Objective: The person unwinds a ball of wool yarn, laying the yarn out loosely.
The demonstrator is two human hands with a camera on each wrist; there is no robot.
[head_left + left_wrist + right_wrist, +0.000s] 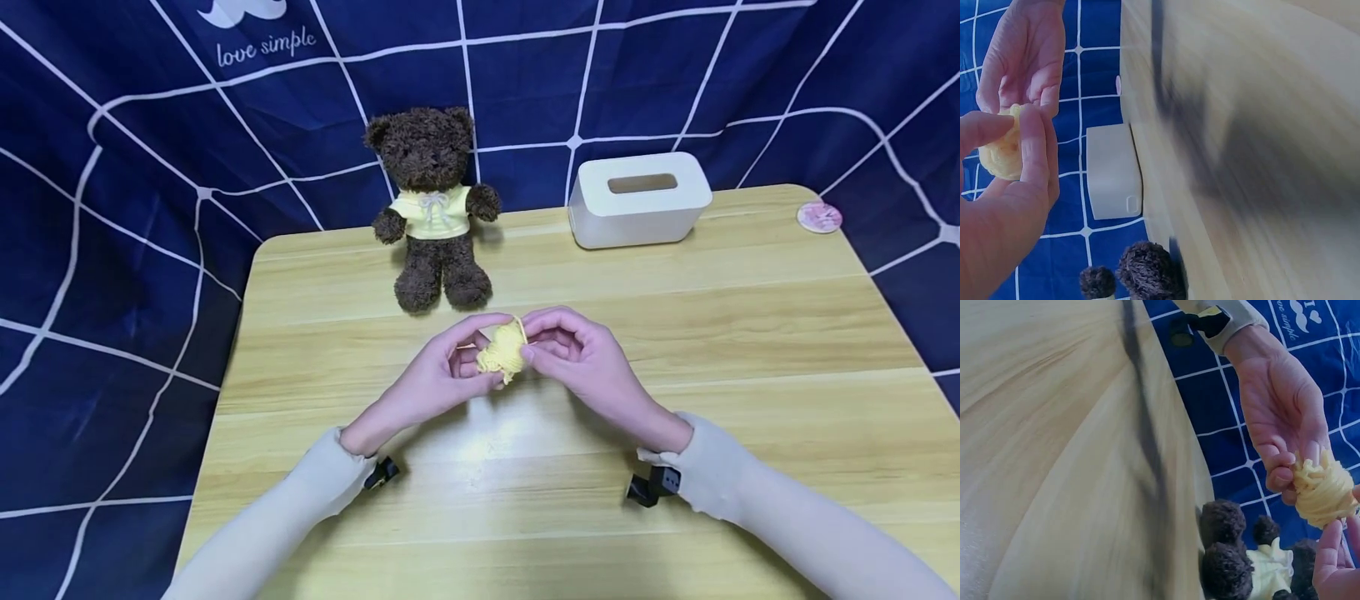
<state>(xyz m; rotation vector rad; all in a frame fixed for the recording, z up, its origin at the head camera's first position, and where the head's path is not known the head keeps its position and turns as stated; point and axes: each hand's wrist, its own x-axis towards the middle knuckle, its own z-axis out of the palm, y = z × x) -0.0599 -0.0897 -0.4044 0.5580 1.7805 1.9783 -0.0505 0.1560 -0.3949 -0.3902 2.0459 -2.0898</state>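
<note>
Nearest, pale sleeves (277, 517) are reaching in over a wooden table (712, 333), with small black devices (654, 486) sitting at the wrists. The left hand (435, 377) is pinching a yellow yarn ball (501, 350) between thumb and fingers, while the right hand (588, 362) is pinching the ball's other side, thumb against fingers — a strand is running along that edge. The ball is hanging between the two hands, raised above the tabletop. Beyond it, a dark brown teddy bear (429, 158) is sitting on the table, feet toward the hands, wearing a yellow top (431, 217). To its right, a white tissue box (637, 218) is standing near the back edge — and a pink round disc (820, 217) is lying near the far right corner. Behind everything, blue cloth (525, 92) with white lines is hanging.
</note>
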